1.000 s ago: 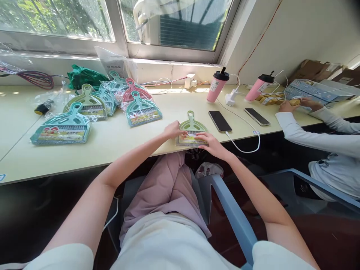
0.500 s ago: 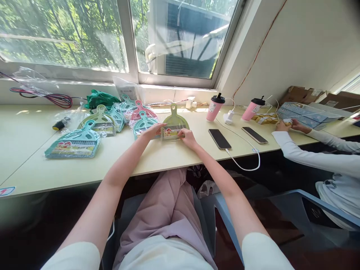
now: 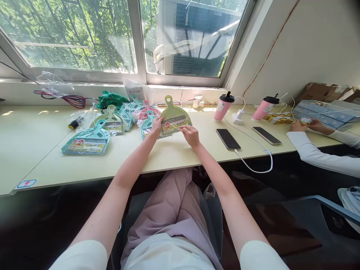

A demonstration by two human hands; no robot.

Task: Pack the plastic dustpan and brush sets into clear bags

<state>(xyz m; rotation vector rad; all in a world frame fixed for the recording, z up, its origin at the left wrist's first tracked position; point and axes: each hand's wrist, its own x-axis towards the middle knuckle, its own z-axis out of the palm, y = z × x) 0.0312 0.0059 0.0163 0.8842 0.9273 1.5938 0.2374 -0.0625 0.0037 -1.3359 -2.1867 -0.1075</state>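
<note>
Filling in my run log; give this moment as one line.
left hand: gripping green dustpan, left edge | right hand: at its lower edge | nearer phone: on table

Stretches left arm [image 3: 120, 182] and right arm [image 3: 225, 187] forward, both slanting inward, elbows bent only a little. Closes left hand [image 3: 156, 123] in a grip, with thumb toward the right side. Holds right hand [image 3: 191, 135] near the left one, not touching it, fingertips gathered together in a pinch, knuckles up.
</note>
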